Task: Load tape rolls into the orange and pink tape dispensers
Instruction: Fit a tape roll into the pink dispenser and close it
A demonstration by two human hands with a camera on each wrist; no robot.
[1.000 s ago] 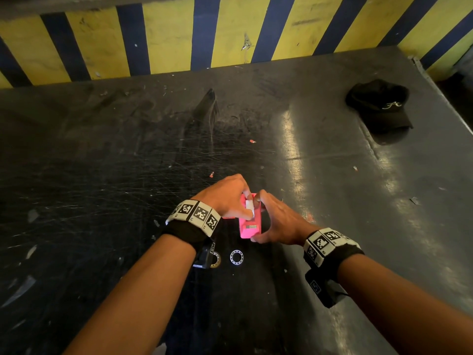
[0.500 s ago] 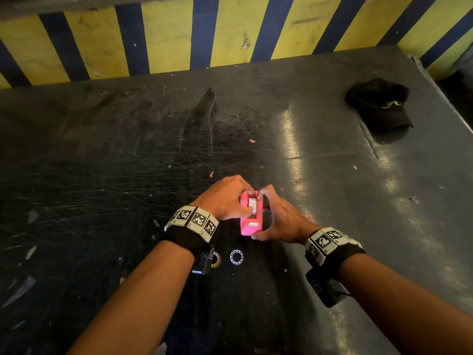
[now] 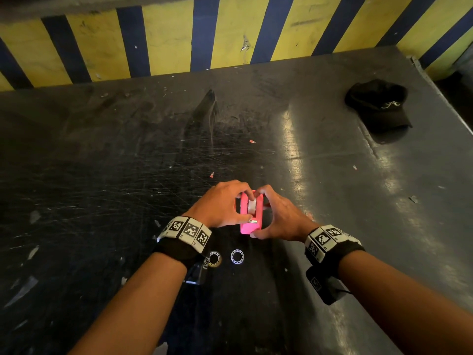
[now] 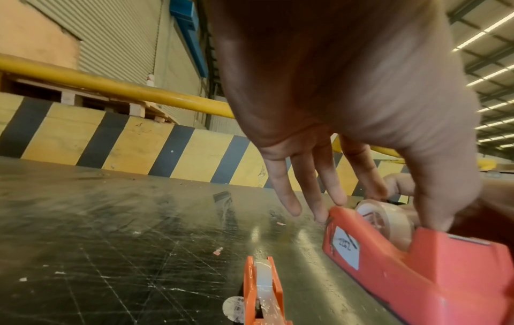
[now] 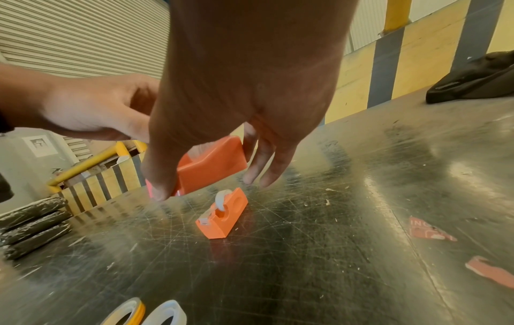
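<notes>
- Nearest on the scratched, glossy dark desk (image 3: 332,175) lie two loose tape rolls (image 3: 237,256), flat rings side by side.
- Just beyond, the left hand (image 3: 217,203) and right hand (image 3: 279,216) clasp the pink tape dispenser (image 3: 249,221), a smooth plastic block; fingers curl round both sides, a clear tape roll (image 3: 252,204) seated inside.
- The small orange tape dispenser (image 5: 222,216) stands loaded, untouched.
- Far right, a black cap (image 3: 378,106).

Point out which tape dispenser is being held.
The pink tape dispenser, gripped between both hands; the smaller orange tape dispenser stands untouched on the table.
</notes>
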